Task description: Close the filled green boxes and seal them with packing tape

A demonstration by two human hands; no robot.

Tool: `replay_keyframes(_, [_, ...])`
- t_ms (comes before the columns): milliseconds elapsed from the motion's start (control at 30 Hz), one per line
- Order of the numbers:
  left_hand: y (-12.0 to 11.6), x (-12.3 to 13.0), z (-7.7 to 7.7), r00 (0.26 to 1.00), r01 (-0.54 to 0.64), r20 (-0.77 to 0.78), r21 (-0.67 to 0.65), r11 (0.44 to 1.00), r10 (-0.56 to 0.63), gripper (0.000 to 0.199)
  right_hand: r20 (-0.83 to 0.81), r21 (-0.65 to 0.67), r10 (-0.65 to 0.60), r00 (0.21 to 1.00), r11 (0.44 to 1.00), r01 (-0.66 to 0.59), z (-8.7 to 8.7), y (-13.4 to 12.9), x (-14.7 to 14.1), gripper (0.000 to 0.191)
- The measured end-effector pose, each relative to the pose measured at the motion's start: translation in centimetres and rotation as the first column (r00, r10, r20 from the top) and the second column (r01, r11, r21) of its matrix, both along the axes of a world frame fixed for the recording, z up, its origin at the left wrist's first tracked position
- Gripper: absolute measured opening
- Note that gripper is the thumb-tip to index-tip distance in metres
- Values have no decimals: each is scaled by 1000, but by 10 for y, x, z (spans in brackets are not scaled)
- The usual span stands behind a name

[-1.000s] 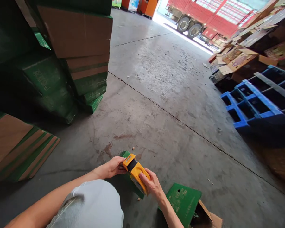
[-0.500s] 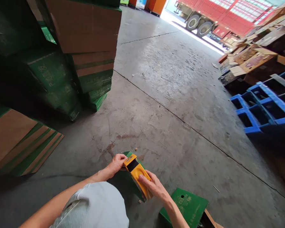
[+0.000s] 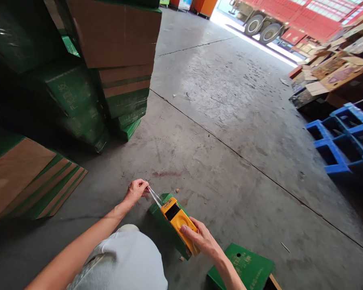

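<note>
My right hand (image 3: 201,237) is wrapped round what looks like a yellow tape dispenser (image 3: 183,221), its thumb on the rounded top near a dark window. Beneath it a narrow green carton (image 3: 165,221) stands on the floor, partly covered by the dispenser. Off to the left, my left hand (image 3: 136,191) pinches the end of a clear, shiny strip (image 3: 155,197), seemingly tape. That strip runs taut from the dispenser's front end to my fingertips. Another green carton (image 3: 245,268), with a dark hole in its top, sits beside my right forearm.
Stacked green and brown cartons (image 3: 115,36) rise on the left, with more flat-sided cartons (image 3: 27,177) below them. Blue plastic crates or pallets (image 3: 340,139) and opened cardboard boxes (image 3: 335,78) line the right. A red truck (image 3: 299,20) stands beyond the bright doorway.
My left hand has moved up and left, away from the dispenser's front, and the shiny strip now stretches between them. My right hand still grips the dispenser. The whole view has shifted slightly.
</note>
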State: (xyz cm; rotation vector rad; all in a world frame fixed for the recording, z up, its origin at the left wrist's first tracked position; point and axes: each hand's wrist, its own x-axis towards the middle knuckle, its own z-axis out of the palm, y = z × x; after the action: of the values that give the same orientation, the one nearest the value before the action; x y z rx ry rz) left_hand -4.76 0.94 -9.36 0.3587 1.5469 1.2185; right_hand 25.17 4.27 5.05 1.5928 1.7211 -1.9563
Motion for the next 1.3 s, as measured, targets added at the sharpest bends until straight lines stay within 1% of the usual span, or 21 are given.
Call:
replay_keyframes(133, [6,4,-15,999,10,-37,-23,1000,-11,28,30,36,4,1000,999,-5,1,3,-4,66])
replay_keyframes(200, [7,8,-23,999,4,-44,-38,999,-6,26,49,-2,-17,999,1000,17,3,3,-9,68])
replay_keyframes(300, [8,13,-32,999,1,-46,-59,998,-3,23,51,-85,-57,997,995,61,5,1,-18,65])
replay_keyframes(400, [8,17,-37,998,6,-54,-72,997,-10,22,87,-84,-58,995,994,65,5,0,-27,64])
replay_keyframes(567, [13,17,-41,997,12,-80,-46,999,-16,21,131,-73,-28,991,997,37,1,5,-27,66])
replay_keyframes(700, [19,5,-40,996,10,-86,20,1000,-8,24,73,17,8,997,1000,-10,1,9,-18,70])
replay_keyframes(767, [22,-1,-37,996,19,-85,53,998,-14,27,50,3,9,999,1000,-10,3,10,-16,70])
replay_keyframes(833, [24,-4,-34,997,30,-77,75,997,-24,31,40,-42,0,999,999,2,7,10,-16,68])
replay_keyframes(933, [27,0,-31,998,45,-56,95,994,-40,33,37,-71,-29,999,997,32,11,6,-16,67])
replay_keyframes(1000, [29,6,-32,998,55,-49,94,994,-51,33,48,-79,-49,998,995,53,11,2,-14,67])
replay_keyframes(1133, [31,16,-37,997,66,-52,63,996,-63,30,69,-88,-67,995,993,73,5,-4,-10,63])
replay_keyframes(1300, [26,22,-45,995,68,-73,30,997,-66,29,94,-96,-48,994,994,57,0,-3,-11,62])
